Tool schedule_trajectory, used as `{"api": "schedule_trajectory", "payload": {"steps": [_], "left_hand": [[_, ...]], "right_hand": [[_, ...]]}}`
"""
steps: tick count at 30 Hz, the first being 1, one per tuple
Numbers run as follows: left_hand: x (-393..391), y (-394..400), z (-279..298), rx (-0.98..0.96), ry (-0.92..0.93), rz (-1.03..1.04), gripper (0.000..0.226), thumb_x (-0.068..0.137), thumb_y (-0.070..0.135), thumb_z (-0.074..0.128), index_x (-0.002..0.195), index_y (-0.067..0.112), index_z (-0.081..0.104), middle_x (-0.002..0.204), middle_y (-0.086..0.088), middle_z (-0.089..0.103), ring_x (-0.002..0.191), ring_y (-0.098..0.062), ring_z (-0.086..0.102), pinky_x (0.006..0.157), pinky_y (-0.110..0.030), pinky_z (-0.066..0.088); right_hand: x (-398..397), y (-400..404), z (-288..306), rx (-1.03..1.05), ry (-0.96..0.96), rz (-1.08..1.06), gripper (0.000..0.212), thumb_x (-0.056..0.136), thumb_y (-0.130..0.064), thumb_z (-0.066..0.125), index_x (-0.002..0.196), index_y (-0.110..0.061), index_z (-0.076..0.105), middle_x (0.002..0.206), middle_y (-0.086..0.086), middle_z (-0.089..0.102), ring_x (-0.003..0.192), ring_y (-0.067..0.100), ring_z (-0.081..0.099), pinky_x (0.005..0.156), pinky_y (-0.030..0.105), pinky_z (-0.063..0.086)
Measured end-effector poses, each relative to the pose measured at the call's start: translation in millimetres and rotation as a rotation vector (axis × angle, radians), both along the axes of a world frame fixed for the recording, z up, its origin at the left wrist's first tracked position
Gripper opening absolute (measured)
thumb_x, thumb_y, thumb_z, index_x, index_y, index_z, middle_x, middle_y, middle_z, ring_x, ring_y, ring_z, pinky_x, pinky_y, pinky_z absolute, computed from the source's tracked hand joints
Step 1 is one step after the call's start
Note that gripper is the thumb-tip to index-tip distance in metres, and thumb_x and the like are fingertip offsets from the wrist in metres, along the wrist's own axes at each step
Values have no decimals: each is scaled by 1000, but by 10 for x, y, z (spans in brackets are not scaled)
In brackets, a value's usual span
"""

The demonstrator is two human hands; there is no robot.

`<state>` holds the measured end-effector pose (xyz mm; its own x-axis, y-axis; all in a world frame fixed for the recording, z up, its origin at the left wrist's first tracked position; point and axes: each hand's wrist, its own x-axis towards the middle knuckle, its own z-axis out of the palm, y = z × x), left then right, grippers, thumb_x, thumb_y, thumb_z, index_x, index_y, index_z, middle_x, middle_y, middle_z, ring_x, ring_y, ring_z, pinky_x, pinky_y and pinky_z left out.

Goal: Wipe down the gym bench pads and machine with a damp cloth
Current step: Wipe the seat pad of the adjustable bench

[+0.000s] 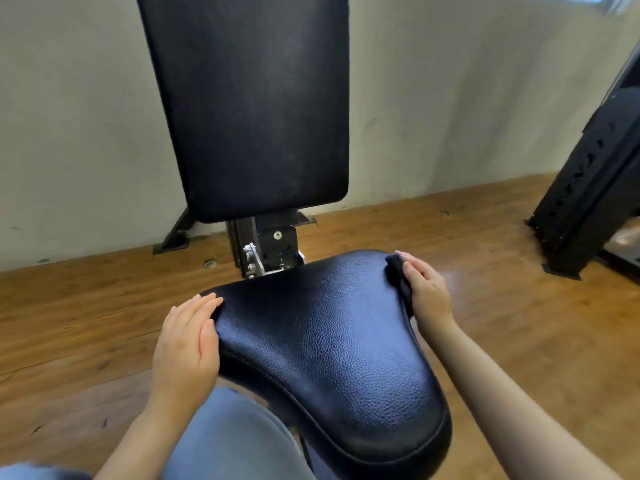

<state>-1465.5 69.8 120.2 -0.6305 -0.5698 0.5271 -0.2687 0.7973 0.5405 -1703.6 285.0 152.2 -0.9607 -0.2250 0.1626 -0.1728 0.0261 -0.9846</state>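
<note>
Seat pad (329, 341) runs near to far, wide end far; right hand (427, 291) presses dark cloth (398, 275) flat on its far-right edge, left hand (188, 337) rests relaxed on the left edge

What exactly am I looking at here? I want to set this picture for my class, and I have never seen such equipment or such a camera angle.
There is one picture, taken by a wide-angle camera worn on a person's head, looking forward and down at their own two hands. No robot is involved.

The black padded shape in front is the seat pad of a gym machine. Above it stands the upright back pad, joined by a metal bracket. The machine stands on a wooden floor by a pale wall.

The left hand rests on the seat's left edge, fingers fairly straight, holding nothing. The right hand presses a dark cloth against the seat's right edge; how its grip closes underneath is hidden. A black frame stands at right.
</note>
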Motion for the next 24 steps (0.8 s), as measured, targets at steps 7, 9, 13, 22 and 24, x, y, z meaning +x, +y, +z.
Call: {"api": "schedule_trajectory", "payload": {"steps": [7, 9, 13, 22, 24], "left_hand": [[-7, 11, 7, 14, 7, 4, 60, 89, 30, 19, 115, -1, 64, 122, -16, 62, 119, -31, 50, 106, -44, 32], [-12, 3, -4, 17, 14, 4, 59, 89, 28, 20, 114, -1, 64, 121, -16, 62, 118, -31, 50, 104, -36, 31], [-22, -12, -32, 3, 34, 10, 57, 90, 26, 21, 114, -2, 64, 120, -17, 62, 117, -31, 50, 102, -33, 30], [0, 3, -22, -7, 13, 3, 59, 90, 28, 20, 117, -2, 63, 123, -16, 61, 121, -28, 48, 107, -44, 32], [-6, 3, -18, -1, 11, 5, 59, 90, 29, 19, 117, -1, 63, 123, -16, 61, 121, -29, 48, 107, -45, 33]], "right_hand": [[-523, -153, -113, -96, -373, -6, 23, 92, -14, 51, 69, -17, 54, 75, 4, 52, 72, 19, 46, 64, 27, 39], [-274, -41, -71, -102, -312, -29, 20, 93, -6, 48, 81, -15, 61, 78, 3, 57, 72, 17, 51, 58, 22, 43], [328, 211, -263, -153, -128, -43, 32, 94, 4, 44, 123, 1, 57, 117, 3, 59, 106, 10, 56, 80, 5, 45], [-169, 14, -263, -67, -31, -52, 30, 96, 0, 44, 122, 1, 58, 115, 3, 59, 106, 10, 54, 80, 2, 42], [-282, -53, -290, -141, -131, -49, 31, 97, -5, 44, 123, 4, 57, 97, 5, 62, 84, 8, 57, 69, 11, 46]]}}
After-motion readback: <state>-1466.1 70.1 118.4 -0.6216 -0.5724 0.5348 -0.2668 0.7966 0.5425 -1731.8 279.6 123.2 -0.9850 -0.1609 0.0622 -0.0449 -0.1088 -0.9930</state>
